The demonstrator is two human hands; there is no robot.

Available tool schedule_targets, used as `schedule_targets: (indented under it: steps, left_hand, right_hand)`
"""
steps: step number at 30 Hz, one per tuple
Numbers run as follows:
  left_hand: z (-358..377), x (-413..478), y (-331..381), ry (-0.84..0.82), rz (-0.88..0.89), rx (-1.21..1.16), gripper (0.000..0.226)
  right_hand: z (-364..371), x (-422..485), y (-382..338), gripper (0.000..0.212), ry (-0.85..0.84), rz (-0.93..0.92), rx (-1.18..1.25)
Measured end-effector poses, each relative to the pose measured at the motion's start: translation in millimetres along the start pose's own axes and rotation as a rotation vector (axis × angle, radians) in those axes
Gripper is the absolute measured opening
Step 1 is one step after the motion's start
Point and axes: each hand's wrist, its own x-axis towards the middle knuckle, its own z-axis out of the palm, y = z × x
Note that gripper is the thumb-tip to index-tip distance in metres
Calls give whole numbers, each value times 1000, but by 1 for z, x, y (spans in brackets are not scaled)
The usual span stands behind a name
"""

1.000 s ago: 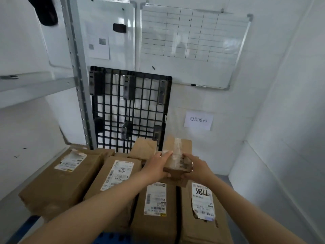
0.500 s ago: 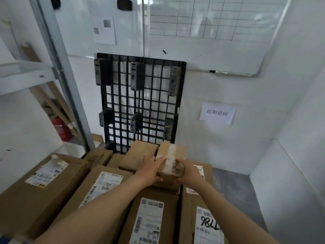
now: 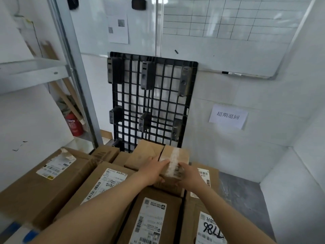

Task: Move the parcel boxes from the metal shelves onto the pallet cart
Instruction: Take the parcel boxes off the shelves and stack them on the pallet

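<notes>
Two-handed grip on small brown cardboard parcel (image 3: 175,155) with clear tape strip: left hand (image 3: 154,170) laid over left edge, fingers across top, thumb on near face; right hand (image 3: 190,176) curled round right near corner. Forearms stretched forward, converging. Sits atop larger labelled brown cartons (image 3: 154,217), touching plain brown box (image 3: 143,154) at left, before black plastic grid pallet (image 3: 153,103) leaning on white wall (image 3: 246,95).

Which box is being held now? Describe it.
Find the black pallet leaning against the back wall. Below it, atop the stacked boxes, the left hand and right hand hold a small box. Unlike the plain box beside it, tape runs across its top.
</notes>
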Motion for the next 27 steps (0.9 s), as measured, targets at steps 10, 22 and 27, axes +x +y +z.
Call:
schedule_targets:
  steps: [10,22,27]
  left_hand:
    - [-30,-50,-18,134,-17,-76,51]
    - [-50,-229,-126,426,-572,-141,50]
    - [-39,-326,-150,495,-778,-163,53]
  right_hand:
    - [-17,-9,-32,79,40,-159,-117]
    - [69,-14,-182,46,38,-692,-223]
    - [110,-53,-247,56,-14,-777,-285]
